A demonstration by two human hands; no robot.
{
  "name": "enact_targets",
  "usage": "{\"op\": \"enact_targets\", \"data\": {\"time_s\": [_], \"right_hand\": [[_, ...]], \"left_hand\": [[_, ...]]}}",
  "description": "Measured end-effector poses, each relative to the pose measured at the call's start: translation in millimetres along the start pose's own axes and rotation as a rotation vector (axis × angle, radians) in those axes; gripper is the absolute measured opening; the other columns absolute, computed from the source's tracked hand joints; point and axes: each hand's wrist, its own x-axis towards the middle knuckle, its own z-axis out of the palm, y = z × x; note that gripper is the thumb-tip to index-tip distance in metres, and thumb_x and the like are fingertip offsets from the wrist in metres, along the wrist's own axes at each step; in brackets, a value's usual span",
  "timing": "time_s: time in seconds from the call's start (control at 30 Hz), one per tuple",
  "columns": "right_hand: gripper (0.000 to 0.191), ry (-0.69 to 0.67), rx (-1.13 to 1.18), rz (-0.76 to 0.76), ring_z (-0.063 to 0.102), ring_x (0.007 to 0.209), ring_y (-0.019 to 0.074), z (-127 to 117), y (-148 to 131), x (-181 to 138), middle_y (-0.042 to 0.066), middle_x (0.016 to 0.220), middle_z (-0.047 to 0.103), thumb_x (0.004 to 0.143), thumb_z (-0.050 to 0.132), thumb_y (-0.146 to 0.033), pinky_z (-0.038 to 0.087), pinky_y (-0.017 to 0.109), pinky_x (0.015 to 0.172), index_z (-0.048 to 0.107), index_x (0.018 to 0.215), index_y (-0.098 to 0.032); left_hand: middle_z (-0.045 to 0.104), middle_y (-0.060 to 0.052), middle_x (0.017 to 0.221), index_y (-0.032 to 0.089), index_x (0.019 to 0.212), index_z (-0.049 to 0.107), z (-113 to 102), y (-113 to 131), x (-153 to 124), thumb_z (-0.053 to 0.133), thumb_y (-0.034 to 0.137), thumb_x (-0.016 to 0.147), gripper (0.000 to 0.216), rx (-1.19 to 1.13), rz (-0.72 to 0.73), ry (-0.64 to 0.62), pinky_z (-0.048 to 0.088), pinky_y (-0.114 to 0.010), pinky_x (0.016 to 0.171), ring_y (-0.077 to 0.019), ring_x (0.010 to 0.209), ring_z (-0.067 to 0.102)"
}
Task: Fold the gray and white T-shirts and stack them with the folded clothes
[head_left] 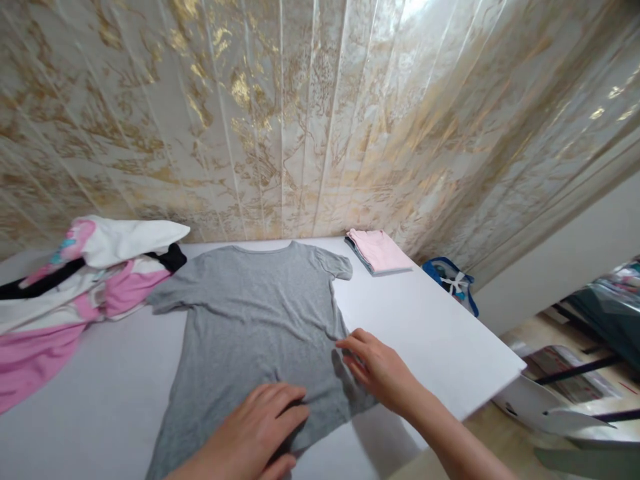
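Note:
A grey short-sleeved T-shirt point(250, 313) lies spread out on the white table, its neckline toward the curtain and its hem toward me. Light creases run across its middle and right side. My left hand point(263, 420) rests palm down on the lower part of the shirt, fingers stretched out and thumb apart. At the shirt's right side edge is my right hand point(373, 367), its fingers extended and slightly bent, fingertips at the cloth. A shadow falls on the fabric below it. Neither hand holds anything that I can see.
Rumpled pink, white and black clothes point(110, 280) are heaped at the left. A folded pile with a pink garment point(383, 250) on top sits at the table's point(440, 340) back right. A patterned curtain point(280, 120) hangs behind. A blue-edged bag point(453, 283) stands beyond the right edge.

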Motion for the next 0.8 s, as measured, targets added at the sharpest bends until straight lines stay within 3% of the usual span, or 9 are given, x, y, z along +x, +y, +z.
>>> {"op": "enact_targets", "data": {"time_s": [0.17,0.33,0.4,0.57,0.67,0.8], "right_hand": [[0.031,-0.033,-0.069,0.004,0.062,0.095,0.0152,13.7,-4.2,5.2,0.005,0.109,0.061,0.091,0.048,-0.017,0.044,0.022,0.077,0.064,0.116,-0.028],[0.028,-0.051,-0.109,0.030,0.062,0.082,0.0132,12.4,-4.4,7.0,0.003,0.105,0.060,0.093,0.043,-0.020,0.043,0.022,0.069,0.063,0.112,-0.027],[0.028,-0.037,-0.116,0.032,0.062,0.078,0.0127,15.4,-3.7,7.8,0.003,0.105,0.060,0.093,0.042,-0.021,0.043,0.023,0.068,0.063,0.110,-0.027],[0.026,0.001,-0.111,0.027,0.062,0.075,0.0132,26.4,1.4,9.3,0.002,0.102,0.059,0.094,0.038,-0.025,0.043,0.024,0.067,0.061,0.106,-0.027],[0.026,0.019,-0.095,0.024,0.063,0.078,0.0142,28.6,3.5,9.1,0.002,0.101,0.059,0.094,0.037,-0.026,0.044,0.025,0.069,0.061,0.106,-0.028],[0.027,0.048,-0.063,0.010,0.063,0.076,0.0147,29.7,5.2,8.1,0.003,0.100,0.060,0.093,0.037,-0.028,0.046,0.026,0.068,0.061,0.105,-0.027]], "left_hand": [[0.064,-0.001,0.114,0.032,0.110,0.061,15.6,-15.2,-41.3,0.063,0.019,0.078,0.034,0.013,-0.045,0.173,0.050,-0.028,0.089,-0.0194,0.101,0.061],[0.065,0.000,0.104,0.031,0.106,0.060,21.8,-26.8,-62.9,0.061,0.026,0.082,0.024,0.017,-0.150,0.331,0.050,-0.024,0.083,-0.0174,0.094,0.063],[0.064,0.000,0.094,0.028,0.095,0.061,14.4,-36.8,-67.6,0.055,0.035,0.088,0.012,0.027,-0.268,0.375,0.050,-0.026,0.078,-0.0176,0.088,0.063],[0.059,-0.004,0.088,0.023,0.086,0.053,-9.0,-81.3,-74.8,0.046,0.043,0.086,0.022,0.166,-0.630,0.598,0.046,-0.034,0.075,-0.0225,0.083,0.061],[0.058,-0.004,0.085,0.023,0.083,0.048,-15.4,-97.7,-72.4,0.042,0.038,0.085,0.017,0.183,-0.713,0.582,0.043,-0.031,0.069,-0.0211,0.078,0.059],[0.058,-0.001,0.077,0.023,0.075,0.045,-19.8,-95.6,-68.3,0.039,0.026,0.082,0.009,0.104,-0.769,0.488,0.038,-0.028,0.065,-0.0178,0.071,0.058]]}}
